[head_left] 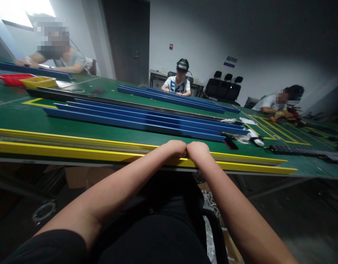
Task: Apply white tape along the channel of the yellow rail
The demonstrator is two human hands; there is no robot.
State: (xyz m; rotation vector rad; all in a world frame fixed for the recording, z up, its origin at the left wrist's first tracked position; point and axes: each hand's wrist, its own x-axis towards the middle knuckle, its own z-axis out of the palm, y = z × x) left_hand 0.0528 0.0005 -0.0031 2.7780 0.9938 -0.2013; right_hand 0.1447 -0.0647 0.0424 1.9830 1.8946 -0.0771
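A long yellow channel (75, 150) lies along the front edge of the green table, with a greyish strip running inside it. My left hand (176, 147) and my right hand (198, 148) meet over the middle of this channel, side by side and bent downward at the wrists. The fingers of both hands are hidden behind the backs of the hands, so what they hold cannot be made out. Just beyond them lie several long blue channels (136, 123), roughly parallel to the yellow one.
Beyond are a black rail (103, 101), more blue channels (169, 98), a red tray (13, 79) and a yellow tray (38, 82). A phone (230, 143) and plastic-wrapped items lie right of the blue channels. Three people sit around the table's far sides.
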